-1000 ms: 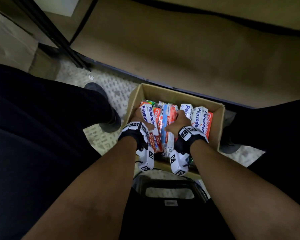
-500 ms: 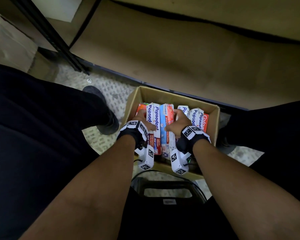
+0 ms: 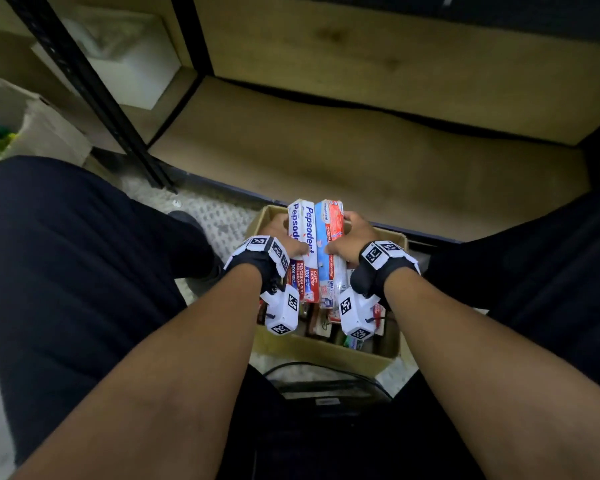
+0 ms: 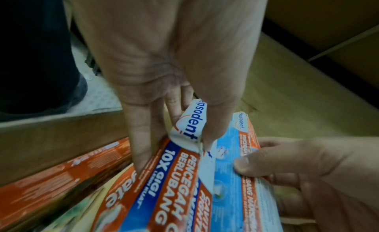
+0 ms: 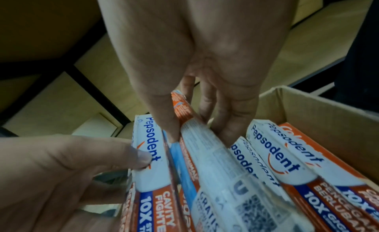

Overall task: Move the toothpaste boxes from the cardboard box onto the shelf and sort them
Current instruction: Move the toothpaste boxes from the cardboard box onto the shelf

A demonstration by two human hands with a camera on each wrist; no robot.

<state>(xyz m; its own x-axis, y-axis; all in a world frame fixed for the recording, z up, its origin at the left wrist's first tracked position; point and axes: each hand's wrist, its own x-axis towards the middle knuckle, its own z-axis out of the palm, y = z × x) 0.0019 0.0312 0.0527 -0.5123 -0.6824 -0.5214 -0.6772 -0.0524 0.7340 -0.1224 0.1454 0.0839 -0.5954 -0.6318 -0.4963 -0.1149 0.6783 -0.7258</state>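
Gripping from either side, two hands hold a bundle of toothpaste boxes (image 3: 314, 251) lifted partly above the cardboard box (image 3: 326, 351), which sits on a pale patterned floor mat (image 3: 222, 216) between the person's dark-trousered legs. At the left, the left hand (image 3: 284, 249) is seen with its thumb laid over the top face of a white, red and blue Pepsodent carton (image 3: 305, 237); in the left wrist view its fingers (image 4: 141, 138) are pressed flat along that carton's side, straight and close together. Two long, glossy rectangular cartons can be counted on top of the held bundle from the head view, the second being a light-blue and red carton (image 3: 329, 244); how many lie beneath cannot be told. At the right, the right hand (image 3: 352, 242) clasps the blue carton, thumb on top and fingers curled down its far side, as shown in the right wrist view (image 5: 207, 96). Only the wrist views reveal what is left in the box: orange-red Colgate cartons (image 4: 61, 170) by the left wall, and at least two more Pepsodent cartons (image 5: 274, 156) by the right wall. The box is plain brown corrugated board with open flaps. Beyond it, a shelf (image 3: 361, 161) of matt tan board in a black metal frame is visible.
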